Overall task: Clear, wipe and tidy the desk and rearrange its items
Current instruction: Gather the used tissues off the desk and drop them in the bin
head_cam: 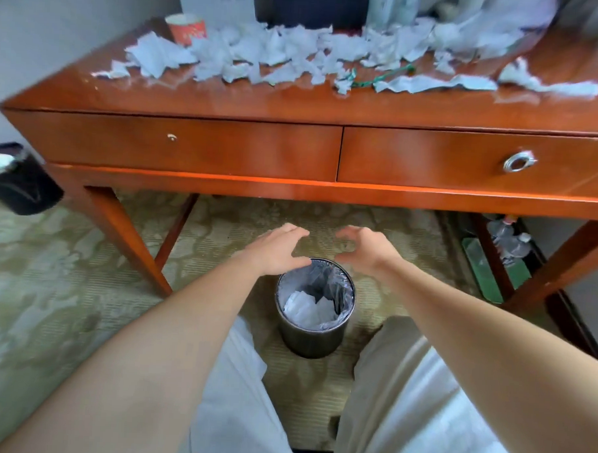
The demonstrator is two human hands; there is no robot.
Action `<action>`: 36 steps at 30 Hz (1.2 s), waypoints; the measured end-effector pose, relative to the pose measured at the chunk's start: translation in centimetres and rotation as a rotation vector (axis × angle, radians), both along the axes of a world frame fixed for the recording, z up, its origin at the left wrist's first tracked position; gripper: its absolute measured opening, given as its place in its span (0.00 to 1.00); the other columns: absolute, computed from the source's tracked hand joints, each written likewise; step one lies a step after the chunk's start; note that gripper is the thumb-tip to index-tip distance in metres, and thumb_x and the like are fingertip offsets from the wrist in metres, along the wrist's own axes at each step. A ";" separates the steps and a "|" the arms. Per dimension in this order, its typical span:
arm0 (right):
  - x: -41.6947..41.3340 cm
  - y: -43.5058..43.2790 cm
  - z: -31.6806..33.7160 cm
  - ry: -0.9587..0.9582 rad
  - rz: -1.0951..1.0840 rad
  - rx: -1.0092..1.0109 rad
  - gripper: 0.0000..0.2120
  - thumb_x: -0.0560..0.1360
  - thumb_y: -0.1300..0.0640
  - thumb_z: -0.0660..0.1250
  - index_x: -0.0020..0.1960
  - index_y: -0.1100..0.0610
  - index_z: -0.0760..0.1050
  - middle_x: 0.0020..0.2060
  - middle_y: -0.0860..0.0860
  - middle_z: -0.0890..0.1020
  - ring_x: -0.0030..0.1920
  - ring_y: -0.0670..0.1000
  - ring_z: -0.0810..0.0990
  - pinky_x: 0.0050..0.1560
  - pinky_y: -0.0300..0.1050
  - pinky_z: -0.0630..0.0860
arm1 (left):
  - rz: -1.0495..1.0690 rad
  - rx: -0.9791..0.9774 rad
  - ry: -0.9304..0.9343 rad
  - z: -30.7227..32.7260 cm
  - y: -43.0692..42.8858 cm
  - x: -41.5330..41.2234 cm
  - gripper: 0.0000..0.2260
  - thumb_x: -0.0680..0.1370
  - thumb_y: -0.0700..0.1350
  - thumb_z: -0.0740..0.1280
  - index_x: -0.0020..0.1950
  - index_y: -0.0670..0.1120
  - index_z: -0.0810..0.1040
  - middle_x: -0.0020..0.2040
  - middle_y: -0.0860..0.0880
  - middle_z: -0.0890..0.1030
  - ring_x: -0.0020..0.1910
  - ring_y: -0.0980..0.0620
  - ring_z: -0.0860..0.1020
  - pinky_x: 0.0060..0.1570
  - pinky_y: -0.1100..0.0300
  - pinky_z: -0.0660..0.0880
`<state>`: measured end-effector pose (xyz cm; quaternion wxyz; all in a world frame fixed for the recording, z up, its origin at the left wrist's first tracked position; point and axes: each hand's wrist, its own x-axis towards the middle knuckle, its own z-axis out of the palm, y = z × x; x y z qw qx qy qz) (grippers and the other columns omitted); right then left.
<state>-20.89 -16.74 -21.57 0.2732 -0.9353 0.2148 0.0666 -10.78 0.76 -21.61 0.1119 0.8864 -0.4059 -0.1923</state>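
Note:
A reddish wooden desk (227, 100) with two drawers fills the upper half of the head view. Several torn white paper scraps (281, 57) lie strewn across its top, with a red paper cup (187, 29) at the back left and a green cord (383, 76) among them. On the carpet below stands a small dark waste bin (311, 340) lined with a bag and holding white paper. My left hand (279, 251) and my right hand (361, 249) hover just above the bin's far rim, both holding nothing, fingers loosely spread.
A second dark bin (18, 183) stands on the floor at the left, beside the desk leg. Bottles and a green item (494, 269) lie under the desk's right end. A ring pull (518, 161) is on the right drawer. My knees frame the bin.

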 end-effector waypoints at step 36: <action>2.4 -26.3 20.0 -0.177 -0.536 -0.342 0.36 0.74 0.38 0.68 0.72 0.58 0.63 0.66 0.60 0.73 0.65 0.62 0.72 0.63 0.55 0.73 | 0.051 -0.171 -0.437 19.8 -24.1 10.9 0.23 0.81 0.53 0.63 0.75 0.49 0.65 0.72 0.45 0.69 0.70 0.43 0.69 0.62 0.47 0.74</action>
